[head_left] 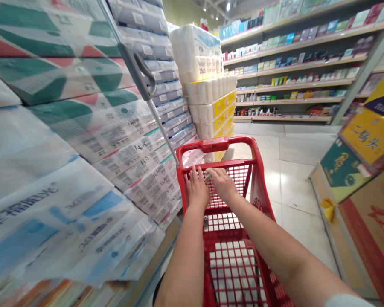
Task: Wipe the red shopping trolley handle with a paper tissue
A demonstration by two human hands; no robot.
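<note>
A red plastic shopping basket point(232, 163) with grid walls stands in front of me, tilted in view. Its long metal pull handle point(161, 121) rises to the upper left, with a grey grip point(136, 70) along it. Inside the far end, my left hand point(196, 187) lies against the grid with its fingers stretched out. Beside it is my right hand point(222, 182), its fingers curled together around something small and pale that I cannot make out. The basket's lower part shows only its grid and the pale floor through it.
Wrapped tissue packs point(92, 115) are stacked high on the left. Toilet roll packs point(208, 102) stand beyond the basket. Shelves of boxes and bottles point(291, 66) line the back. Cartons point(368, 140) edge the right side of the tiled aisle point(294, 187).
</note>
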